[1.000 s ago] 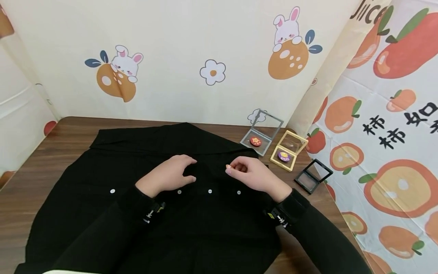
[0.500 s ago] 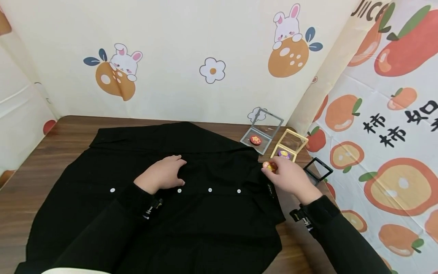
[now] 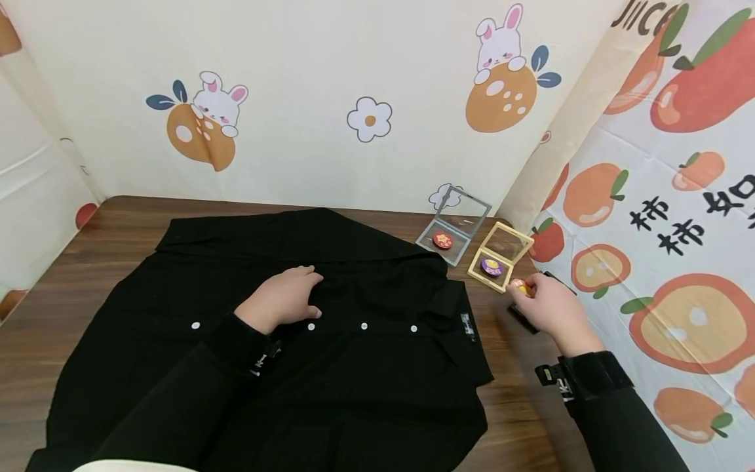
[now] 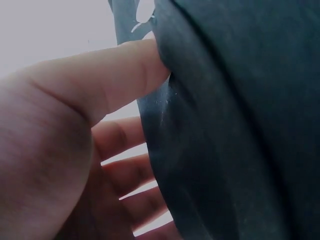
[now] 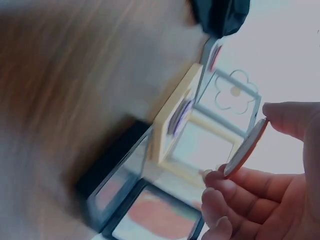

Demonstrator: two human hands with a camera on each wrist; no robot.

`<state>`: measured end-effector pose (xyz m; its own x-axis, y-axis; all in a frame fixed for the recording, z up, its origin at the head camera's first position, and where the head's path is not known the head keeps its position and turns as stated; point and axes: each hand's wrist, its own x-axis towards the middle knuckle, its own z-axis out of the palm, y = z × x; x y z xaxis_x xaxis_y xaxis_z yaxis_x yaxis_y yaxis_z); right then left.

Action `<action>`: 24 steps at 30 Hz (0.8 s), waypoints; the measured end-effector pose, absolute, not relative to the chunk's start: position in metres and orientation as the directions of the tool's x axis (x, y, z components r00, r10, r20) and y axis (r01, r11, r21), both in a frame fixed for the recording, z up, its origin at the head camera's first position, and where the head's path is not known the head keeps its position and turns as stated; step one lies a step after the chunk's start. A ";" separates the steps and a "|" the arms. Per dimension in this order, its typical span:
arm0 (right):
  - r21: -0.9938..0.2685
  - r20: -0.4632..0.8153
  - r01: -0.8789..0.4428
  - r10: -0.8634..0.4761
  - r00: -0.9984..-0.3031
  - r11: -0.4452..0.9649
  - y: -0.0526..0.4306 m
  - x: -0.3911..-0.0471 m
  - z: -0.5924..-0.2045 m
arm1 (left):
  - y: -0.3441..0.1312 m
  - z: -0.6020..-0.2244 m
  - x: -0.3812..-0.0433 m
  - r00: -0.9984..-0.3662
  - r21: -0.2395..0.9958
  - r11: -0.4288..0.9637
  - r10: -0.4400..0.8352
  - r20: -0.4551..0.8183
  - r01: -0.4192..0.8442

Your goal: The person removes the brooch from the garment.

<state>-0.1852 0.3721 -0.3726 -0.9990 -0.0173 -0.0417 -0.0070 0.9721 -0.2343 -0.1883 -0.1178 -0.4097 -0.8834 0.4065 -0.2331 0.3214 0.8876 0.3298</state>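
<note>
A black shirt (image 3: 377, 373) with several white buttons lies spread on the wooden table. My left hand (image 3: 282, 299) rests on it near one button, fingers loosely extended and thumb touching the cloth, as the left wrist view also shows. Between thumb and fingertips, my right hand (image 3: 551, 307) pinches a thin round badge (image 5: 246, 150) by its edges. That hand is above an open black case (image 3: 522, 320), which it partly hides. Beside it stands an open yellow case (image 3: 485, 280) with a purple badge (image 3: 491, 266). Farther back, an open grey case (image 3: 427, 250) has a red badge (image 3: 442, 240) in it.
The wooden table (image 3: 507, 406) shows along the shirt's right side and at the far left. A cream printed cloth (image 3: 295, 157) hangs behind the table, and a fruit-printed sheet (image 3: 666, 210) hangs along the right side, close to the cases.
My right hand has moved right from above the shirt, past the yellow case, to the black case, still pinching the badge. My left hand shifted slightly left, then stayed on the shirt.
</note>
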 end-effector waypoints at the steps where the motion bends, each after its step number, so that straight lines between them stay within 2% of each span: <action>1: -0.231 -0.052 0.007 -0.005 -0.999 0.973 0.375 -0.185 -0.374 | -0.118 -0.409 -0.188 -0.882 0.326 0.888 0.408 -0.236 0.324; 16: -0.071 -0.212 0.140 0.122 -0.969 0.988 0.394 -0.188 -0.400 | -0.118 -0.408 -0.188 -0.869 0.316 0.882 0.433 -0.242 0.351; 24: -0.075 -0.231 0.175 0.154 -0.961 0.982 0.392 -0.189 -0.401 | -0.119 -0.405 -0.186 -0.871 0.314 0.876 0.441 -0.216 0.365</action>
